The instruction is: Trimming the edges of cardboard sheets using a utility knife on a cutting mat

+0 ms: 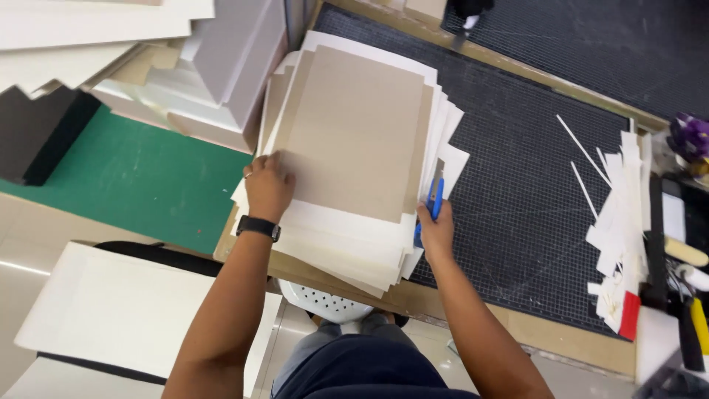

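Note:
A tan cardboard sheet (354, 133) lies on top of a thick stack of white paper sheets (347, 244) on the worktable. My left hand (267, 186), with a black watch on the wrist, presses flat on the left edge of the stack beside the cardboard. At the stack's right edge my right hand (436, 233) grips a blue utility knife (436, 196), its blade pointing away from me along the sheets' edge.
A black gridded cutting mat (532, 192) lies right of the stack, a green mat (140, 177) to the left. Paper offcuts and strips (620, 214) pile at the right by tools. White boxes (214, 66) stand at the back left, a white stool (325, 303) below.

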